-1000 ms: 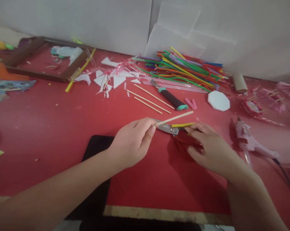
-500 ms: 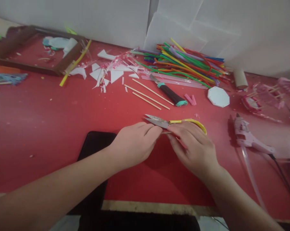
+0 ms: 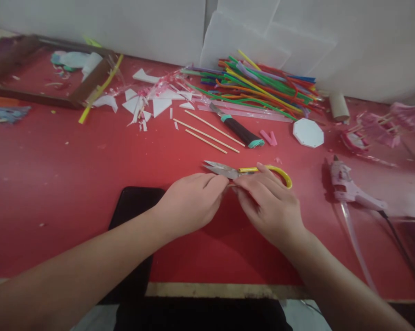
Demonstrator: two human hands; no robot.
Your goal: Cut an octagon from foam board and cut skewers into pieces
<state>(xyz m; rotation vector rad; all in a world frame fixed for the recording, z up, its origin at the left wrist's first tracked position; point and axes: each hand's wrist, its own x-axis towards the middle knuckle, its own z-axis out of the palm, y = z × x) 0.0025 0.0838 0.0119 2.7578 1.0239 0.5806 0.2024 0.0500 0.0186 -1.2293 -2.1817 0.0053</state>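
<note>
Both hands meet over the red table [image 3: 55, 184], fingertips together.
The left hand [image 3: 190, 207] and right hand [image 3: 269, 209] pinch something too small to tell at their touching fingertips, just in front of the snips [image 3: 241, 171], lying flat, blades pointing left.

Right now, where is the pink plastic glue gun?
The pink plastic glue gun lies on the red table, at the right in the head view, beyond the right hand.
</note>
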